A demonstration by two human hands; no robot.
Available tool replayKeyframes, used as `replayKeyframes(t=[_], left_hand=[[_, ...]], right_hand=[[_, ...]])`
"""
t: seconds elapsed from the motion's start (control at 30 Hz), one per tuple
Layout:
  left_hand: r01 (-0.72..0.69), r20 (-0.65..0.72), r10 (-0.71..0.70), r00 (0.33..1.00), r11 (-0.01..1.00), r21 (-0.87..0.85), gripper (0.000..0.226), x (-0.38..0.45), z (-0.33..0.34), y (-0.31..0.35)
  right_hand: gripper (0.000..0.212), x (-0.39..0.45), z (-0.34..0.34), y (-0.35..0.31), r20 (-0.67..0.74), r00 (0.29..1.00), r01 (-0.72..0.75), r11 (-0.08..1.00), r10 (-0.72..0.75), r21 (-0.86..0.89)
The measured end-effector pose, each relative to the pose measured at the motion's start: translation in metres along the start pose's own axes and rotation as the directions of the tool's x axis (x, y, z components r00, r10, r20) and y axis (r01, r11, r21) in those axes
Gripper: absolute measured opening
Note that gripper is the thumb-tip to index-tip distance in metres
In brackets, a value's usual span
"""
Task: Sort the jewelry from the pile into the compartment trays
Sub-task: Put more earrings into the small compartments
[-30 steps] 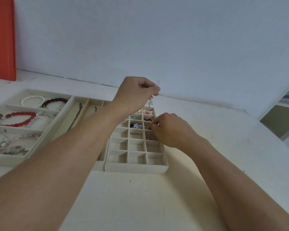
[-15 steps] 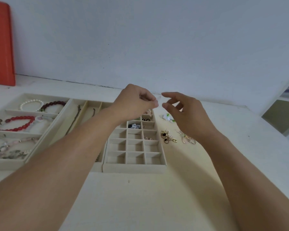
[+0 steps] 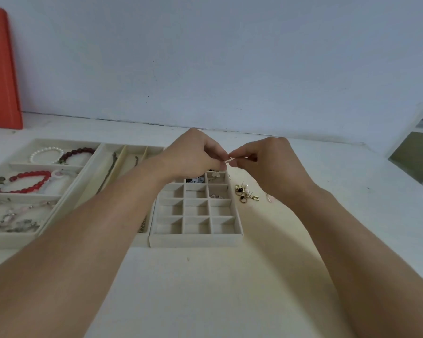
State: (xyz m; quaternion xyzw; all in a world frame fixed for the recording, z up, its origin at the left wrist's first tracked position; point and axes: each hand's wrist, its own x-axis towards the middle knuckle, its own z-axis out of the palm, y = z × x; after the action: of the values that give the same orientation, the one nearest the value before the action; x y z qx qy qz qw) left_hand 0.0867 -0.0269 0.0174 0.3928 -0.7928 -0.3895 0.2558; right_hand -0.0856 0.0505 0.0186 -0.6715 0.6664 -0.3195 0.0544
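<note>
Pale and tiny, a small piece of jewelry (image 3: 228,162) sits pinched between the fingertips of both hands, too small to tell what kind it is. The left hand (image 3: 193,154) curls its fingers round it from one side and the right hand (image 3: 264,159) nips it from the other, thumb and forefinger pressed together, so the two sets of fingertips meet in the air above the far end of the grid tray (image 3: 195,237). That cream tray of small square cells lies under the hands: its nearer cells show only their bare lining, while cells further back hold a black-and-white bit (image 3: 193,180) and pale pieces (image 3: 215,196). Just right of the grid tray, on the white table (image 3: 205,289), lies the pile of earrings (image 3: 244,193), gold with dark stones, and a little further right a pinkish piece (image 3: 270,198) shows below the right wrist. Touching the grid tray's left side stands a tray of long slots (image 3: 122,152) with thin chains in it, partly hidden by the left forearm. Left of that again is the bracelet tray (image 3: 17,237), holding a pearl bracelet (image 3: 45,153), a dark red bracelet (image 3: 77,153), a bright red bracelet (image 3: 27,181) and silvery pieces (image 3: 12,223). Far left of the trays, an orange board (image 3: 0,69) leans at the wall.
</note>
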Motion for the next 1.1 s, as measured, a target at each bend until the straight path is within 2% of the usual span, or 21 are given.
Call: replayKeyframes(t=[0.1, 0.2, 0.43, 0.77, 1.1], left_hand=[[-0.012, 0.014, 0.012, 1.000, 1.000, 0.011, 0.019, 0.000, -0.001, -0.003], [0.011, -0.007, -0.011, 1.000, 0.999, 0.032, 0.029, 0.002, 0.000, -0.008], [0.021, -0.026, -0.017, 1.000, 0.992, 0.127, 0.030, 0.005, 0.001, -0.015], [0.042, 0.067, -0.054, 0.996, 0.984, 0.173, 0.033, 0.005, -0.003, -0.016], [0.079, -0.091, -0.059, 0.994, 0.966, 0.244, 0.038, 0.008, -0.011, -0.015]], right_hand=[[0.013, 0.000, 0.004, 0.002, 0.022, 1.000, -0.019, 0.998, 0.020, -0.067], [0.011, 0.001, 0.006, 0.001, 0.012, 0.999, -0.045, 0.998, 0.046, -0.052], [0.009, 0.001, 0.014, 0.001, 0.047, 0.998, -0.038, 0.998, 0.040, -0.054], [0.008, 0.000, 0.018, 0.002, 0.140, 0.990, -0.010, 0.994, 0.026, -0.112], [0.013, 0.000, 0.024, 0.001, 0.233, 0.972, 0.030, 0.984, 0.012, -0.178]])
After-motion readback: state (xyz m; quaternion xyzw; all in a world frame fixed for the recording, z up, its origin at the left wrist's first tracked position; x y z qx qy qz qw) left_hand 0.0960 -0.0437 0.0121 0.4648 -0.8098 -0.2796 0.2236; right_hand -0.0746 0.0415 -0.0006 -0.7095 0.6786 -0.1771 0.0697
